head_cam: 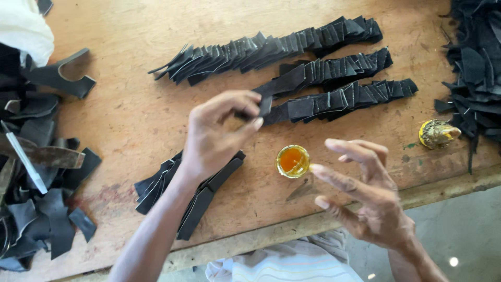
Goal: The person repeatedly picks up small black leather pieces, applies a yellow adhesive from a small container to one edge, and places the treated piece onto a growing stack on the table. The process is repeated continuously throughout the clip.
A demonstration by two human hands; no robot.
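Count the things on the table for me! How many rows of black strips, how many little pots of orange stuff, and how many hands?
Fanned rows of black strips: 3
Small pot of orange liquid: 1
Hands, left hand pinching a black strip, right hand open: 2
Total: 6

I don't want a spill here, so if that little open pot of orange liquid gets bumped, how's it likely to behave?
The small pot looks low and wide, so it would probably slide on the wooden table rather than tip. It has no lid and looks fairly full, so a knock could slop liquid. The right hand hovers close beside it.
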